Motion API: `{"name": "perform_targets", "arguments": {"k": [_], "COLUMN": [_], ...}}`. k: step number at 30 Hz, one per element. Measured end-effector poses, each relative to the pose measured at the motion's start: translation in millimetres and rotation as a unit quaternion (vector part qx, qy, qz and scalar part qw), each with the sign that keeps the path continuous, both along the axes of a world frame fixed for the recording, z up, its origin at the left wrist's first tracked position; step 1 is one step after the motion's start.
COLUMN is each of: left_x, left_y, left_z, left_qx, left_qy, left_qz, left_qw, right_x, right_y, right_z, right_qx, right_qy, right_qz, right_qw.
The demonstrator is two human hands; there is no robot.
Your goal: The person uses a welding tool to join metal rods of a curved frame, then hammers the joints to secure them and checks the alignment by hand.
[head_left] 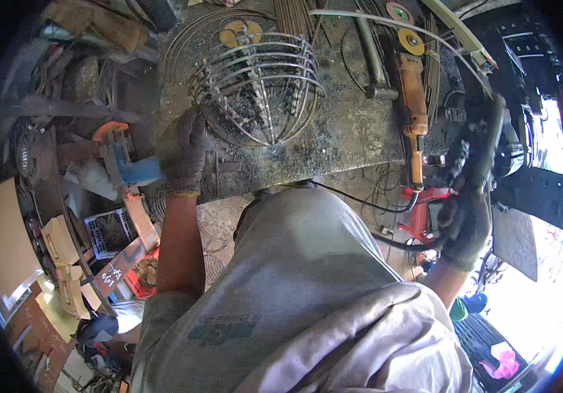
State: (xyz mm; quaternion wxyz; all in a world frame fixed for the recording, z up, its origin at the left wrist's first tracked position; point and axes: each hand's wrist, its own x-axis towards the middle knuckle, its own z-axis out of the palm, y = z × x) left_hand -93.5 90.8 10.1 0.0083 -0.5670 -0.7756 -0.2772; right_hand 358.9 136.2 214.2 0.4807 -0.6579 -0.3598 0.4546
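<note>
A round basket-like frame of bent metal rods (265, 98) rests on the worktable. Its several curved ribs meet at a point near me, with rings stacked on the far side. My left hand (186, 147), in a dark knitted glove, is closed at the frame's left edge; its fingers are dim against the table. Out to the right, my gloved right hand (468, 223) is closed round a dark welding electrode holder (491, 141). A long thin pale rod (419, 26) reaches from the holder's tip over the table's far side. A black cable (399, 245) runs to this hand.
An orange angle grinder (412, 92) lies on the worktable (353, 134), beside a hammer (376, 72). Bundled rods (292, 18) and a yellow disc (241, 34) are at the back. A blue clamp-like tool (131, 164) stands left; a red stand (419, 216) is below, right.
</note>
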Motion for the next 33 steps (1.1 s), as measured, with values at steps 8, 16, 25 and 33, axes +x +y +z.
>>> {"name": "perform_targets", "arguments": {"k": [8, 16, 25, 33], "left_x": [4, 3, -8, -4], "left_y": [-2, -3, -8, -6], "left_z": [-1, 5, -6, 2], "left_qx": [-0.052, -0.033, -0.064, -0.097], "left_qy": [-0.084, 0.026, 0.064, 0.142], "left_qz": [0.038, 0.018, -0.027, -0.038], "left_qw": [0.994, 0.999, 0.996, 0.984], "right_x": [-34, -22, -10, -16], "right_y": [60, 88, 102, 108], "right_z": [9, -1, -11, -13], "right_qx": [0.077, 0.034, 0.005, 0.022], "right_qy": [-0.078, -0.057, -0.043, -0.029], "right_qz": [0.111, 0.150, 0.203, 0.230], "right_qw": [0.988, 0.986, 0.978, 0.972]}}
